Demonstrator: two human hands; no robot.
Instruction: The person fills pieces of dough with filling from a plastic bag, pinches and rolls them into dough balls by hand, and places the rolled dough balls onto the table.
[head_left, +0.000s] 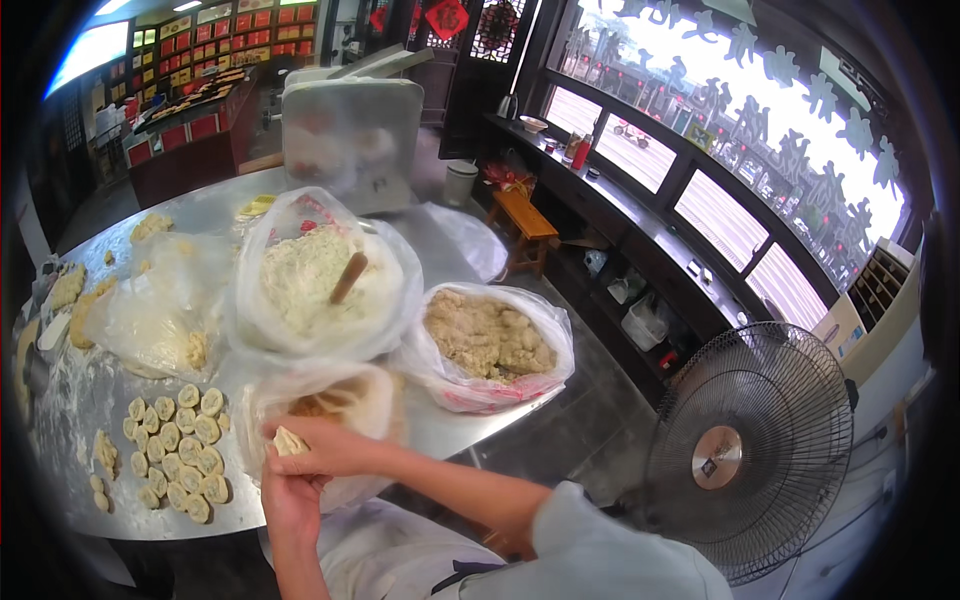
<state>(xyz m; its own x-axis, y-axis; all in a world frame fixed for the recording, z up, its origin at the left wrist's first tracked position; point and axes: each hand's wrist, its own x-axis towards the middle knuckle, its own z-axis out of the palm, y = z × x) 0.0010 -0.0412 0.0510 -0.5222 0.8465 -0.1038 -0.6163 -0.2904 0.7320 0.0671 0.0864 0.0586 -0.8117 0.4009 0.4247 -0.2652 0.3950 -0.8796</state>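
A small piece of pale dough (289, 442) is held between my two hands, above the near edge of the metal table. My right hand (337, 448) curls around it from the right, and my left hand (291, 491) supports it from below; some of its fingers are hidden. Just beyond them stands a plastic-lined container with brown filling (319, 405). To the left, several round dough pieces (180, 454) lie in rows. Farther back, a brown handle (349, 277) stands in a pale, shredded-looking filling (300, 281) in a plastic-lined bowl. A lined container at the right holds a tan crumbly mass (480, 334).
Plastic sheeting (165, 300) covers dough at the back left of the floured metal table (75, 420). A large plastic bin (352, 135) stands beyond the bowls. A pedestal fan (750, 450) is at my right, with a wooden stool (525, 217) farther off.
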